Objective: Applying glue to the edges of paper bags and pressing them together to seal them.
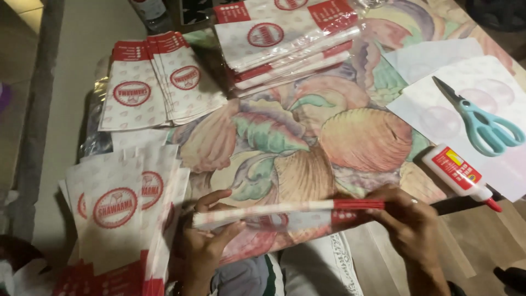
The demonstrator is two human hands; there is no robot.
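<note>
Left hand (205, 241) and right hand (408, 219) each gripped one end of a thin stack of white-and-red paper bags (285, 211), held edge-up over the fruit-patterned tablecloth (329, 131), near the white glue bottle (457, 174).

Dim, warm indoor light; soft focus throughout, corners dark, slight motion blur.
</note>
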